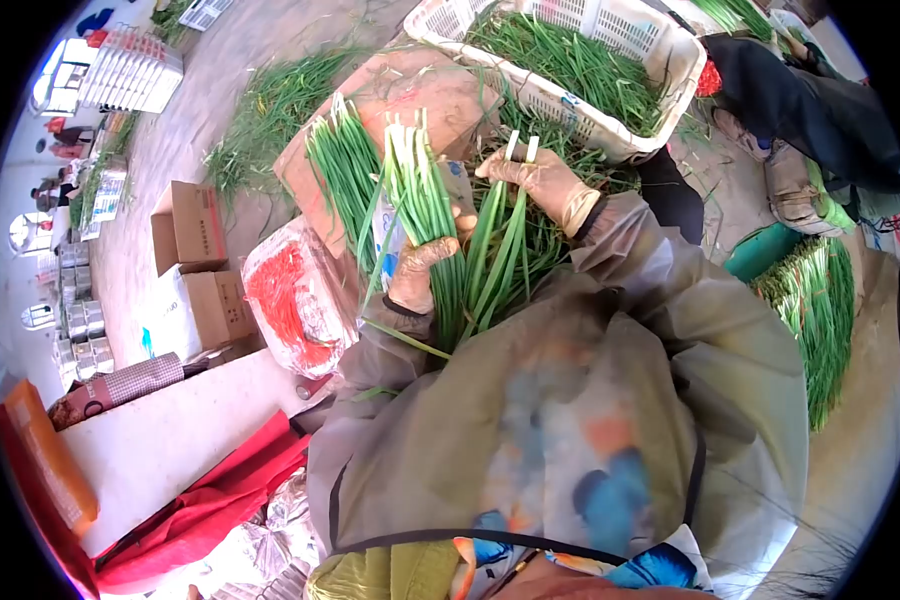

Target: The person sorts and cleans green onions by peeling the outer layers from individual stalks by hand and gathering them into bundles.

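In the head view my left hand [422, 272], in a soiled pale glove, is wrapped round a bunch of green stalks [417, 190] with white ends up. My right hand [542, 184], gloved too, grips a few separate stalks [500, 228] just below their white ends, to the right of that bunch. Another green bunch [343, 165] lies on the brown board [395, 80], left of my left hand. Loose greens are heaped behind and below my right hand.
A white crate [580, 90] of greens stands at the top. Red ties [282, 295] lie on plastic wrap at left, near cardboard boxes [190, 230]. A person's dark-clothed leg [790, 105] is at upper right, above stacked greens [815, 330]. Cut greens [270, 115] litter the floor.
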### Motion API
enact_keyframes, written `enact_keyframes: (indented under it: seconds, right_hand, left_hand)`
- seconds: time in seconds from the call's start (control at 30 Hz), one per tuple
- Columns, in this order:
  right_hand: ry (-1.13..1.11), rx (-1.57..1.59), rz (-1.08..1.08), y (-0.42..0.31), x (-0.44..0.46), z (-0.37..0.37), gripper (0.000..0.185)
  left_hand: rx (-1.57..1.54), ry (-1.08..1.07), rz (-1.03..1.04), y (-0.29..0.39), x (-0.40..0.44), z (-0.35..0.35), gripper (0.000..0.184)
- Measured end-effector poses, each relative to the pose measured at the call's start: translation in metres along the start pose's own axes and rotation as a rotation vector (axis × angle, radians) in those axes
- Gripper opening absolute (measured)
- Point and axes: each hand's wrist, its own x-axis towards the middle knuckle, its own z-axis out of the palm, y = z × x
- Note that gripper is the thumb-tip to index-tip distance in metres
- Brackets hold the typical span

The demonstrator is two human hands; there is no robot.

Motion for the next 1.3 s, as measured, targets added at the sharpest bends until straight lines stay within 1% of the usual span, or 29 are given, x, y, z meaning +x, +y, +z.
enact_keyframes:
  seconds: [0.03,0.07,0.1,0.13,0.17,0.2,0.27,0.3,0.33,0.37,0.43,0.47,0.5,0.57,0.6,0.63,0.7,0.77,0.83,0.87,0.9,0.97,1.0,1.03,1.1,1.13,1.17,1.23,1.3]
  right_hand:
    - [-0.012,-0.003,-0.118,0.010,0.003,-0.008,0.022]
    - [-0.013,-0.079,-0.110,0.001,0.004,-0.018,0.024]
    - [0.039,-0.200,-0.174,-0.010,0.003,-0.029,0.022]
    - [0.238,-0.401,-0.164,-0.030,-0.004,-0.032,0.018]
    - [0.364,-0.518,-0.224,-0.038,-0.004,-0.047,0.021]
    - [0.488,-0.708,-0.374,-0.042,0.000,-0.070,0.026]
    - [0.713,-1.194,-0.707,-0.046,0.016,-0.104,0.041]
    - [0.710,-1.175,-0.709,-0.045,0.015,-0.107,0.027]
    - [0.563,-0.330,-0.474,-0.045,0.019,-0.098,0.021]
    - [0.355,0.487,-0.198,-0.045,0.025,-0.083,0.018]
    - [0.065,-0.232,0.231,-0.063,-0.001,-0.020,0.025]
    - [-0.043,-0.105,0.251,-0.050,0.002,-0.011,0.026]
    - [-0.153,-0.038,0.216,-0.041,0.006,-0.005,0.026]
    - [-0.155,0.044,0.057,-0.033,0.011,0.004,0.027]
    - [-0.112,-0.044,0.109,-0.036,0.012,0.002,0.027]
    - [-0.131,0.059,0.141,-0.042,0.009,0.002,0.027]
    - [-0.119,0.048,0.195,-0.029,0.012,-0.009,0.027]
    - [-0.102,0.051,0.209,-0.029,0.009,-0.008,0.027]
    - [-0.046,0.029,0.210,-0.031,0.005,0.000,0.026]
    - [-0.014,-0.029,0.174,-0.016,0.012,0.000,0.026]
    - [-0.015,-0.028,0.178,-0.012,0.012,-0.001,0.026]
    - [0.050,-0.291,0.060,-0.023,0.009,0.005,0.027]
    - [0.040,-0.180,0.130,-0.033,0.002,0.004,0.026]
    - [0.057,0.023,0.190,-0.030,-0.001,0.003,0.021]
    - [0.075,0.236,0.200,-0.027,-0.008,0.003,0.018]
    - [0.046,0.341,0.219,-0.025,-0.010,0.004,0.016]
    - [0.046,0.339,0.221,-0.024,-0.011,0.005,0.016]
    - [0.043,0.515,0.207,-0.023,-0.011,0.007,0.018]
    - [0.043,0.518,0.204,-0.027,-0.013,0.007,0.018]
  left_hand:
    - [-0.102,0.015,-0.006,-0.002,0.001,0.001,0.045]
    - [-0.114,-0.004,0.014,-0.005,0.005,-0.007,0.048]
    - [-0.117,-0.007,0.013,-0.005,0.007,-0.015,0.048]
    - [-0.080,-0.060,0.023,-0.003,0.008,-0.020,0.050]
    - [-0.042,-0.109,0.034,-0.001,0.008,-0.024,0.052]
    - [-0.010,-0.121,0.025,0.002,0.008,-0.025,0.058]
    - [0.006,-0.102,0.034,0.012,0.000,-0.006,0.062]
    - [0.022,-0.092,0.040,0.015,-0.002,0.001,0.066]
    - [0.056,-0.121,0.062,0.015,-0.002,0.002,0.071]
    - [0.058,-0.125,0.061,0.015,-0.002,0.004,0.071]
    - [-0.004,-0.205,-0.107,0.009,0.000,0.010,0.070]
    - [0.006,-0.278,-0.121,0.007,0.002,0.015,0.068]
    - [0.004,-0.276,-0.125,0.005,0.001,0.017,0.068]
    - [-0.072,-0.222,-0.288,0.003,-0.004,0.018,0.070]
    - [0.005,-0.203,-0.215,0.006,-0.005,0.019,0.071]
    - [0.007,-0.199,-0.211,0.005,-0.005,0.017,0.071]
    - [-0.143,-0.152,0.031,-0.001,-0.006,0.012,0.071]
    - [-0.179,-0.166,0.003,-0.002,-0.005,0.009,0.073]
    - [-0.152,-0.073,-0.003,-0.006,-0.007,0.010,0.072]
    - [-0.051,-0.141,0.032,-0.010,0.000,0.001,0.063]
    - [-0.053,-0.138,0.030,-0.013,0.001,0.000,0.063]
    - [0.125,-0.054,0.001,-0.019,0.004,0.001,0.053]
    - [0.178,0.021,0.137,-0.024,0.007,-0.003,0.048]
    - [0.177,0.020,0.138,-0.020,0.006,-0.003,0.048]
    - [0.101,0.075,0.042,-0.010,0.002,-0.004,0.044]
    - [0.103,0.036,0.096,-0.011,0.004,-0.004,0.041]
    - [0.100,0.037,0.096,-0.011,0.004,-0.005,0.041]
    - [0.121,-0.020,0.037,-0.011,0.002,-0.007,0.040]
    - [0.145,-0.039,0.042,-0.011,0.002,-0.008,0.039]
